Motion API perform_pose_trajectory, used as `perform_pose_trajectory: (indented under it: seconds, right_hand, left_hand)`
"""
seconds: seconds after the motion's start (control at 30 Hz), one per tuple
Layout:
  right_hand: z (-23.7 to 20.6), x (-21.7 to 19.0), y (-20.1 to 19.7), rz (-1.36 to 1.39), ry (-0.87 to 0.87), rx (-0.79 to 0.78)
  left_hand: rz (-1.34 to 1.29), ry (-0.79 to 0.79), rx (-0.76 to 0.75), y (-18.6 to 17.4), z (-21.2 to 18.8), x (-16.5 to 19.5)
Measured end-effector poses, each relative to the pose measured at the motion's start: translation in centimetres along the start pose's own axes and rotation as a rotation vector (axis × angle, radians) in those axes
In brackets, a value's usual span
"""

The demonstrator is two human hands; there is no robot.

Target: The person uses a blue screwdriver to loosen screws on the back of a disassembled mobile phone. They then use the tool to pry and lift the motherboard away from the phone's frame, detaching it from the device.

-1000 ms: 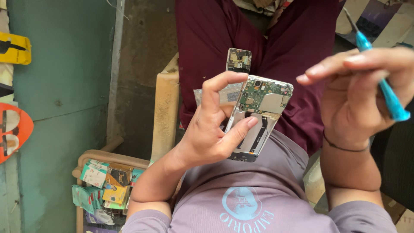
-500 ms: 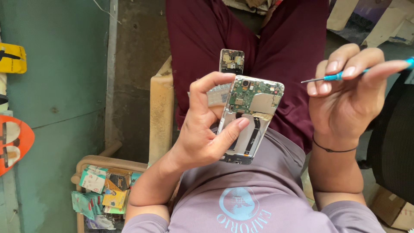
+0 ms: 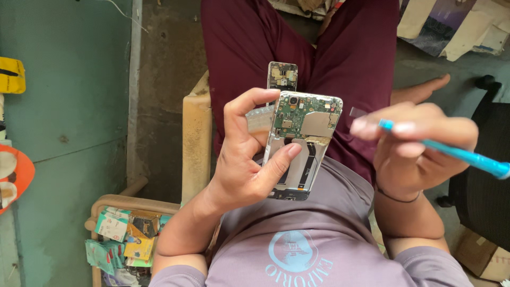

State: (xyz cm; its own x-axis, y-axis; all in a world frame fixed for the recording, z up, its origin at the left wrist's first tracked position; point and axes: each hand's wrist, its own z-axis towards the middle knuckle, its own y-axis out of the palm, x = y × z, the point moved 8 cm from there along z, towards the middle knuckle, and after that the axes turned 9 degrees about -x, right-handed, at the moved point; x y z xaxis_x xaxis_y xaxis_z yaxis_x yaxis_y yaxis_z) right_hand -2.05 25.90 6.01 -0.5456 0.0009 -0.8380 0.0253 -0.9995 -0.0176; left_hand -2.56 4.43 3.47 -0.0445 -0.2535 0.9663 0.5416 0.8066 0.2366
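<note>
From the head view, the left hand is curled around an opened phone with its back off and green circuit board showing, thumb across its lower edge, held above the lap. The right hand is closed on a thin blue screwdriver, just right of the phone and apart from it. A second small circuit board lies on the maroon trousers just beyond.

Blue tool handle cut off at right edge, tip blurred | opened phone lower corner hidden behind left hand | second board partly hidden.
</note>
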Motion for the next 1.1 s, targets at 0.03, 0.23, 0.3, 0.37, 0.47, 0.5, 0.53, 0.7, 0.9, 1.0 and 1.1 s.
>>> perform_pose_trajectory:
  seconds: [0.03, 0.23, 0.3, 0.37, 0.47, 0.5, 0.53, 0.7, 0.9, 1.0, 1.1]
  right_hand:
    - [0.1, 0.1, -0.2, -0.002, -0.003, 0.034]
    - [1.7, -0.4, 0.4, -0.048, -0.023, -0.043]
    - [2.2, -1.0, 1.1, -0.15, -0.014, -0.085]
    - [2.7, -1.7, 1.9, -0.305, -0.042, -0.185]
    - [3.2, -2.1, 2.7, -0.433, -0.071, -0.276]
    - [3.3, -2.1, 2.8, -0.435, -0.078, -0.274]
    - [3.3, -2.1, 2.8, -0.437, -0.085, -0.273]
    - [3.6, -2.3, 1.8, -0.31, -0.07, -0.162]
    - [4.9, -2.7, 0.8, -0.082, -0.136, -0.175]
    - [5.2, -2.2, 1.1, -0.008, -0.063, -0.203]
    - [5.7, -1.2, 1.8, 0.059, 0.031, -0.23]
  left_hand:
    - [-0.004, 0.005, -0.005, 0.1, 0.0, 0.0]
    - [0.065, 0.044, -0.015, 0.6, 0.0, 0.6]
    - [0.107, 0.054, -0.016, 0.7, 0.0, 0.7]
    - [0.13, 0.05, -0.015, 0.7, 0.1, 0.7]
    - [0.157, 0.074, -0.033, 0.9, 0.1, 0.8]
    - [0.178, 0.083, -0.037, 0.9, 0.1, 0.9]
    - [0.198, 0.092, -0.042, 1.0, 0.1, 0.9]
    - [0.209, 0.098, -0.069, 1.1, 0.0, 0.7]
    - [0.205, 0.128, -0.085, 1.5, 0.1, 0.9]
    - [0.213, 0.126, -0.09, 1.6, 0.1, 1.0]
    - [0.217, 0.137, -0.11, 1.9, 0.1, 1.2]
